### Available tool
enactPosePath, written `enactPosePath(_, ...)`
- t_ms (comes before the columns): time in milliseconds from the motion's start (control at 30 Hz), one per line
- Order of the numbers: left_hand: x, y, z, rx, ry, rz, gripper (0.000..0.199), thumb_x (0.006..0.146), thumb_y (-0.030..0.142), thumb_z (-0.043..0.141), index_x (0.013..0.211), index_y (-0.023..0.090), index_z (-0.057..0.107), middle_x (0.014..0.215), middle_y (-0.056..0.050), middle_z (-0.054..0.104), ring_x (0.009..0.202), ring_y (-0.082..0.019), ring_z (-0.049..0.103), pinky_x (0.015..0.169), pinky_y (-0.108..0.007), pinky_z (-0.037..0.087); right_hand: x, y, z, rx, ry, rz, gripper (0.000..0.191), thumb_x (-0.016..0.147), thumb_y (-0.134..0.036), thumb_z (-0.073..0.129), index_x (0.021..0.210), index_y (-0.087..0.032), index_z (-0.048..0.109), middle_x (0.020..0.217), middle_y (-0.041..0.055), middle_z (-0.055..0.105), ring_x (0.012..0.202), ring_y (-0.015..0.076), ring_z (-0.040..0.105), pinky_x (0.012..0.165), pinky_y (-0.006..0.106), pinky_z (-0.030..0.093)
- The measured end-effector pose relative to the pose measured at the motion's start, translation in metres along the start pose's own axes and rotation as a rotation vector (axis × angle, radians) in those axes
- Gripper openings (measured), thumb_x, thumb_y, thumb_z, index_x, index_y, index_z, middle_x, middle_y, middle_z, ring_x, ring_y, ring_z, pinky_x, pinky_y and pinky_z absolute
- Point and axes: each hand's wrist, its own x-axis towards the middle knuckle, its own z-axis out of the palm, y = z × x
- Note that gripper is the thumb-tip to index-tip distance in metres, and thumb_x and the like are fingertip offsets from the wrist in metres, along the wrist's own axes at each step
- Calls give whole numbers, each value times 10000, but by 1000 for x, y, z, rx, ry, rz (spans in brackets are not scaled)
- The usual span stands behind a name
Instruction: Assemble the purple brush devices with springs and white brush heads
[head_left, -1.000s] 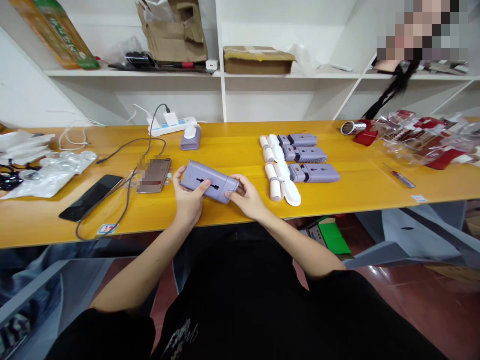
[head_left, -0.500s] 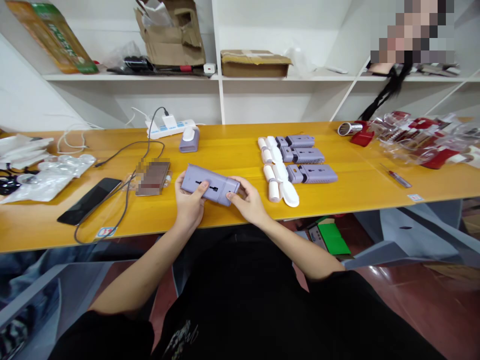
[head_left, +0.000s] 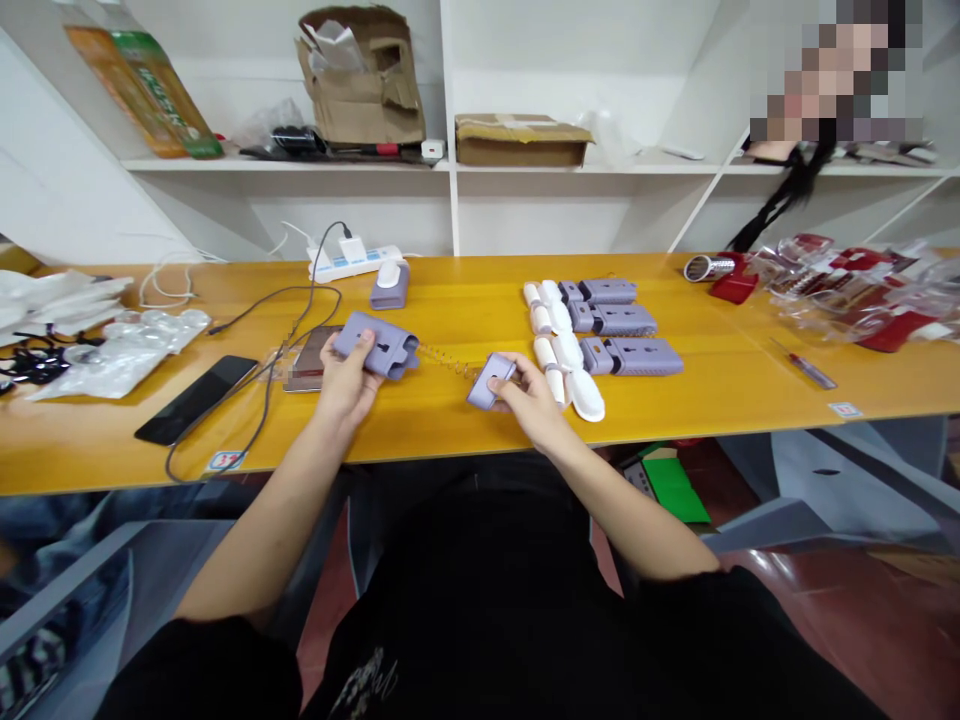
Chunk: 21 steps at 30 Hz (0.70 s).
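My left hand (head_left: 349, 385) is closed around a purple plastic housing (head_left: 377, 345) with dark slots, held above the table; its open end faces right. In my right hand (head_left: 529, 398) is a smaller purple cap (head_left: 491, 381), gripped between thumb and fingers. A thin coil spring (head_left: 446, 360) stretches across the gap between the two parts. Just right of my right hand lie white pieces (head_left: 585, 393) and several similar purple housings (head_left: 645, 356) in rows.
On the left of the yellow table (head_left: 442, 430) are a black phone (head_left: 196, 400), a brown flat object (head_left: 307, 360), cables and a power strip (head_left: 356, 263). A screwdriver (head_left: 806, 367) and red-and-clear plastic parts (head_left: 832, 280) lie at right. Shelves stand behind.
The purple housing and cap, joined before, are now apart with a spring showing between them. My left hand moved left and my right hand moved right.
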Motion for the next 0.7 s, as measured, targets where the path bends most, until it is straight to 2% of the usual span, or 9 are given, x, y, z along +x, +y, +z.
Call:
enactPosePath(67, 5, -4, -2, 58, 33, -23, 682, 856, 351, 978, 1316, 375, 475, 1588, -50, 669, 1304, -237, 779, 966, -471, 747, -3, -6, -2, 128, 57, 59, 502, 854, -523, 850, 1246, -316, 615, 1153, 20, 731, 1034, 245, 775, 853, 436, 732)
enactPosePath(133, 5, -9, -2, 184, -15, -28, 762, 844, 362, 984, 1409, 388, 474, 1568, -82, 679, 1341, -262, 769, 1036, -492, 723, -6, -13, -1, 266, 85, 91, 500, 823, -508, 892, 1185, -313, 608, 1127, 8, 741, 1038, 246, 786, 888, 449, 734)
enactPosePath(233, 3, -11, 1, 520, -230, -6, 861, 798, 428, 1012, 1501, 302, 532, 1498, -158, 710, 1382, -318, 749, 1195, -539, 631, -9, -18, 2, 423, 64, 102, 485, 830, -503, 900, 1167, -311, 608, 1161, 18, 778, 1077, 263, 801, 956, 491, 736)
enactPosePath(300, 4, -6, 5, 742, -375, 36, 879, 797, 520, 999, 1516, 244, 576, 1471, -184, 727, 1363, -345, 750, 1246, -570, 577, -10, -18, 4, 488, 41, 123, 489, 820, -480, 920, 1168, -302, 625, 1182, 31, 800, 1085, 272, 806, 987, 517, 739)
enactPosePath(467, 13, 14, 16, 1056, -674, 103, 790, 918, 755, 804, 1477, 220, 646, 1379, -171, 787, 1219, -357, 783, 1151, -554, 598, -9, -13, 5, 581, -29, 206, 437, 861, -433, 916, 1209, -252, 723, 1175, 70, 843, 1069, 269, 819, 1007, 493, 748)
enactPosePath(600, 9, 15, 20, 1329, -731, 250, 733, 1005, 816, 616, 1348, 179, 732, 1356, -199, 779, 1286, -404, 730, 1193, -567, 538, -9, -9, 8, 695, -101, 206, 411, 889, -369, 930, 1231, -216, 760, 1128, 67, 862, 984, 230, 832, 906, 400, 764)
enactPosePath(700, 0, 11, 18, 1412, -676, 298, 818, 1039, 807, 543, 1462, 130, 719, 1418, -254, 732, 1418, -474, 645, 1249, -646, 477, -11, -7, 10, 774, -141, 219, 392, 887, -335, 957, 1194, -204, 752, 1103, 57, 867, 942, 214, 838, 868, 369, 764)
